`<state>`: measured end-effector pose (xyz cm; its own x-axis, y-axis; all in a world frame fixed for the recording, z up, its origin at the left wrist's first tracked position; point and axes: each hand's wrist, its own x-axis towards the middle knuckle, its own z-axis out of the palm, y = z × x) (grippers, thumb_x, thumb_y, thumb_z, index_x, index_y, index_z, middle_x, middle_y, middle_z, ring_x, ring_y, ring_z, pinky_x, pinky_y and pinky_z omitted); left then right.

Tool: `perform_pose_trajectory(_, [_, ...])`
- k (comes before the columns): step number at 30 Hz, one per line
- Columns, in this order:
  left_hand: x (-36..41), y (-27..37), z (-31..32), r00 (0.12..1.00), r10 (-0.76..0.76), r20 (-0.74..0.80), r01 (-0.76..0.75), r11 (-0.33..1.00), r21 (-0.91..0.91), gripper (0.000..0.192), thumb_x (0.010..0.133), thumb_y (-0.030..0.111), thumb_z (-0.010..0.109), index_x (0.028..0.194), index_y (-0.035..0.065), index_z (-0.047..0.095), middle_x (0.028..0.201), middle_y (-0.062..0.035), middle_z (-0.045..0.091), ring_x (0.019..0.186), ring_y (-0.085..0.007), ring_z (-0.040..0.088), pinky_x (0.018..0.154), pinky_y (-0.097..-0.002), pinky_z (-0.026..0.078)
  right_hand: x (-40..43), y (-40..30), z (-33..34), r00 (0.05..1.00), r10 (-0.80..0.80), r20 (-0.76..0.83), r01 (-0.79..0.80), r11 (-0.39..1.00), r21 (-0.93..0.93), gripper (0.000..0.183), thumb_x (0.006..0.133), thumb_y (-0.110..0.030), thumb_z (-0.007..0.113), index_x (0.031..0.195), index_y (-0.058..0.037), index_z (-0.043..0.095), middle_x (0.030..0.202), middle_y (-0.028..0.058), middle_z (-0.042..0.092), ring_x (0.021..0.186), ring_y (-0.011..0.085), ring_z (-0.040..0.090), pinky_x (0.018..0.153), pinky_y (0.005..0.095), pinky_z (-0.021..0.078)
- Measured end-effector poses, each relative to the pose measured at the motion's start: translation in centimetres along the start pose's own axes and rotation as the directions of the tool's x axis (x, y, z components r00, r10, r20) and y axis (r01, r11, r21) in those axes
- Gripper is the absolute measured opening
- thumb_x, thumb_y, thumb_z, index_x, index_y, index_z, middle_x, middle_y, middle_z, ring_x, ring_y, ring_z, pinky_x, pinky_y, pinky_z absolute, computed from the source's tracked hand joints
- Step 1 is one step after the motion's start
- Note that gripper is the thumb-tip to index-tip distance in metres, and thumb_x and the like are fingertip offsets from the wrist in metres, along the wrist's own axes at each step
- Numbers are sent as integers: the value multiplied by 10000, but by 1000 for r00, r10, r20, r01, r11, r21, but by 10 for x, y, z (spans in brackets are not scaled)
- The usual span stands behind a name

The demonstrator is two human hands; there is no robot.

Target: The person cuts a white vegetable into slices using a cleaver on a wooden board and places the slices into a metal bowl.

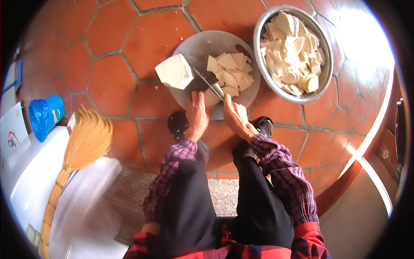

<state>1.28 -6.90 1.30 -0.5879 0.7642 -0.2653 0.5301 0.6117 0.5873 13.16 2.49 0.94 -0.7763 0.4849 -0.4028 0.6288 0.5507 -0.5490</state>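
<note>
A round grey cutting board (190,48) lies on the floor in front of my feet. My right hand (238,116) grips a kitchen knife (204,79), whose blade slants up and left across the board. Beside the blade, a pale piece (212,97) of what looks like a peeled root vegetable lies near the fingertips of my left hand (198,113); whether they pinch it is unclear. A large peeled block (176,72) of the same vegetable rests at the board's left edge. Thin cut slices (231,73) are heaped on the board's right half.
A metal basin (329,69) full of pale slices (291,55) stands right of the board. Hexagonal terracotta tiles (113,82) cover the floor. Leftward are a straw hand broom (85,139), a blue plastic container with a bag (48,111) and a white surface (42,158).
</note>
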Motion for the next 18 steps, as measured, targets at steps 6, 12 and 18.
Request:
perform_pose_trajectory(6, [-1,-2,-5,1000,8,-20,-8,1000,-13,464,697,94,715,1072,64,442,1042,-121,461,926,-369,494,717,-468,454,0,7,-25,984,-39,-172,81,966,246,252,757,-6,523,961,30,380,572,224,538,543,424,556,480,490,435])
perform_pose_trajectory(12, [2,1,-2,998,-66,1,66,997,41,523,684,136,732,1116,79,441,1099,-88,454,994,-337,488,773,-440,459,-52,-31,-70,987,75,140,-71,997,-39,367,726,15,516,1073,34,397,626,215,552,553,405,582,488,474,458])
perform_pose_trajectory(18, [2,3,-1,1000,-21,-23,22,999,29,533,663,105,735,1110,74,446,1075,-89,464,966,-337,492,765,-431,460,-61,-30,-64,980,102,173,-92,993,-67,452,733,9,507,1167,53,387,674,211,564,576,386,587,516,460,461])
